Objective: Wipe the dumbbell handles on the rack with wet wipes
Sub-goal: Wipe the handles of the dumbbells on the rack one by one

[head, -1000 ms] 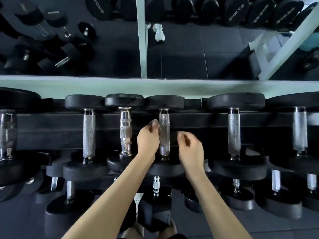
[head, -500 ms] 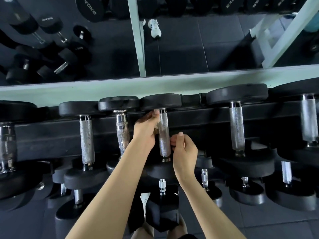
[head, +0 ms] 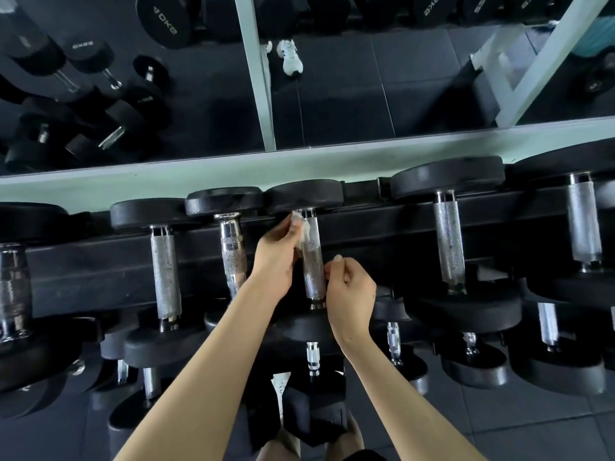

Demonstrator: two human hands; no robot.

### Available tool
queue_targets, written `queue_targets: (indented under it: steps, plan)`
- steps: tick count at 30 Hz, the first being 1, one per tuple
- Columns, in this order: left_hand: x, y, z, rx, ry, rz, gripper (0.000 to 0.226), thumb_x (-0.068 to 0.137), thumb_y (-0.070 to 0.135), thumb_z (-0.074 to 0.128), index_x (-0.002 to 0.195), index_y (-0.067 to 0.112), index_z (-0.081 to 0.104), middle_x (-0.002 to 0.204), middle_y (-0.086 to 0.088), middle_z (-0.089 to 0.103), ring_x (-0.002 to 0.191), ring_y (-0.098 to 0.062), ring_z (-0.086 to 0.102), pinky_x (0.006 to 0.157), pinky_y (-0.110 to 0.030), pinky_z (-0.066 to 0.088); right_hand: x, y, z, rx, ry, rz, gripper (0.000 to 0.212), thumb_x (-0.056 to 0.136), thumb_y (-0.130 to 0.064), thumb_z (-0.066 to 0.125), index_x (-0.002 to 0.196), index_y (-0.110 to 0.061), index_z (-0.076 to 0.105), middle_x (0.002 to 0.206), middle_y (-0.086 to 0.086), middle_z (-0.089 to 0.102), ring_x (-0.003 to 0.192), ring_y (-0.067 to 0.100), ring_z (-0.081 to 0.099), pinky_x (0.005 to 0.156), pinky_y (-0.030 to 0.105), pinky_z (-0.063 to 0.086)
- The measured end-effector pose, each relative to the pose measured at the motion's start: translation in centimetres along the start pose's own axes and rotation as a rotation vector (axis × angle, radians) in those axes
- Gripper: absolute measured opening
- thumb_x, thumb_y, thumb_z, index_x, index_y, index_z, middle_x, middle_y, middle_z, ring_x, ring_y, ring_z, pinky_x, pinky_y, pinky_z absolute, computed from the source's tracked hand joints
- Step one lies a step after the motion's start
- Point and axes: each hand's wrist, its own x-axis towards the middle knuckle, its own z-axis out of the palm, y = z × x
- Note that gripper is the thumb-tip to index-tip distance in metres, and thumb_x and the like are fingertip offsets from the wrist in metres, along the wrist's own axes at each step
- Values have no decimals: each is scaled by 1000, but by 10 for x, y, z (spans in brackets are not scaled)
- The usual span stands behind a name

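Left hand [head: 276, 259] grips a wet wipe [head: 301, 228] atop a knurled dumbbell handle [head: 313, 264], curled right hand [head: 353, 289] beside it, hold unclear; a downward stroke likely follows.

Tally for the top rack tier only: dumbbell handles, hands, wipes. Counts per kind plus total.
dumbbell handles: 6
hands: 2, left hand and right hand
wet wipe: 1, held by the left hand
Total: 9
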Motion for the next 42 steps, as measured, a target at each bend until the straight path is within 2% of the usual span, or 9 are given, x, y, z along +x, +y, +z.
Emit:
queue_targets:
  steps: [5, 9, 12, 16, 20, 26, 31, 34, 42]
  plan:
    - [2, -9, -14, 189, -86, -15, 28, 88, 36, 61, 105, 14, 66, 72, 3, 59, 66, -11, 51, 72, -27, 47, -1, -1, 2, -17, 13, -13, 38, 95, -23, 48, 66, 2, 53, 55, 17, 52, 48, 24, 40, 53, 42, 41]
    - [-14, -19, -30, 535, -142, 130, 44, 94, 38, 52, 63, 8, 53, 51, -4, 42, 50, -14, 37, 50, -17, 36, -1, 1, 3, -38, 6, -23, 38, 95, -22, 47, 67, 3, 54, 55, 16, 50, 48, 16, 36, 52, 41, 38]
    - [-20, -14, -35, 684, -251, 129, 45, 96, 36, 51, 61, 7, 50, 54, -8, 42, 56, -18, 38, 56, -19, 36, -1, 2, 3, -58, -17, -37, 36, 96, -21, 46, 70, 2, 56, 59, 16, 55, 49, 20, 40, 53, 40, 40]
    - [-7, 3, -19, 236, -180, -40, 10, 91, 15, 59, 82, 11, 63, 70, 1, 57, 62, -7, 50, 60, -14, 49, 1, 5, 3, -78, -20, -32, 34, 96, -20, 46, 71, -1, 58, 61, 12, 58, 58, 30, 51, 59, 44, 43]
    - [11, 10, -8, 71, -114, -3, 6, 90, 12, 60, 86, 13, 64, 54, 8, 55, 46, -1, 47, 55, -15, 45, 2, 5, 3, -78, -21, -34, 32, 95, -19, 46, 72, -2, 59, 63, 11, 60, 61, 28, 54, 61, 41, 43]
    - [-3, -9, -37, 682, -228, 28, 29, 85, 34, 67, 89, 5, 68, 63, 1, 60, 67, -12, 58, 78, -24, 49, 0, 5, 3, -87, -20, -63, 34, 96, -17, 45, 68, -1, 54, 59, 9, 57, 55, 24, 48, 55, 30, 37]
    - [-17, -7, -41, 1046, -313, 49, 35, 83, 29, 71, 58, 10, 55, 55, 0, 51, 48, -1, 46, 52, -12, 36, 1, 6, 3, -124, -5, -78, 32, 96, -16, 46, 72, -1, 59, 65, 9, 62, 61, 23, 55, 54, 17, 35]
    - [-20, -2, -38, 1201, -369, 16, 42, 80, 28, 72, 49, 12, 48, 57, -4, 54, 57, -13, 49, 60, -24, 41, 1, 5, 4, -155, -5, -75, 32, 96, -18, 45, 73, -2, 60, 68, 7, 63, 64, 21, 57, 52, 15, 34]
    - [-31, -4, -39, 1351, -303, 84, 42, 81, 39, 69, 55, 13, 49, 53, 0, 46, 47, -13, 41, 48, -21, 33, 0, 2, 3, -117, 17, -44, 30, 96, -17, 46, 74, -4, 64, 69, 1, 64, 68, 19, 58, 57, 19, 36]
